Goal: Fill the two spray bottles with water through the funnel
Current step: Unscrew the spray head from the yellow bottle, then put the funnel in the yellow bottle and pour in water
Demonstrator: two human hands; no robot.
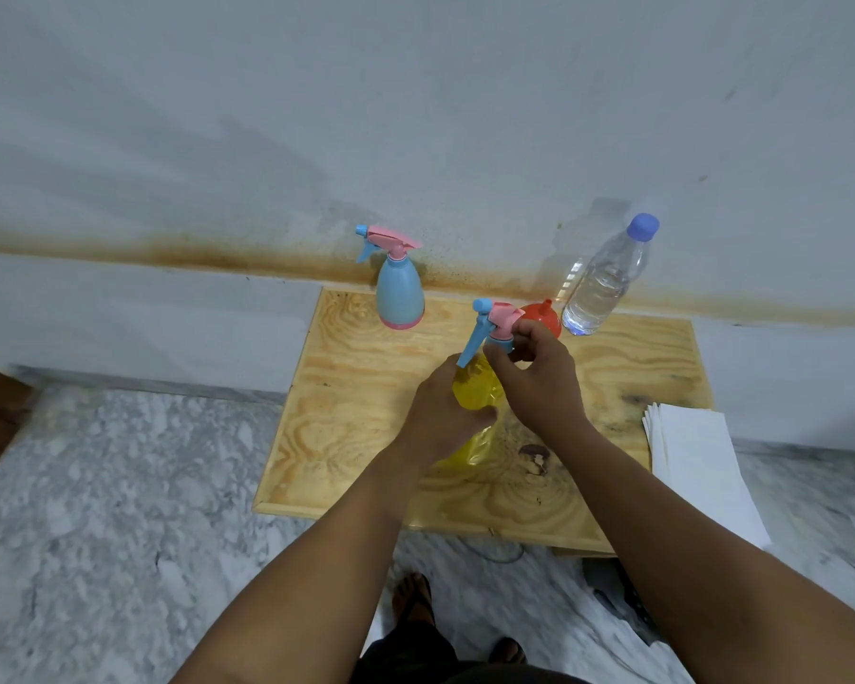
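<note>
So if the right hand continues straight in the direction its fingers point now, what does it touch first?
The right hand already pinches the pink spray head of the yellow bottle. Beyond it, toward the wall, the blue spray bottle probably comes next, though depth is unclear.

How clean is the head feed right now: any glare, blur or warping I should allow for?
Head view: soft even light, no harsh glare; water bottle throws a faint shadow on the wall; wide-angle warp bends the wooden table edges; left hand and right hand on the yellow spray bottle are slightly soft.
</note>
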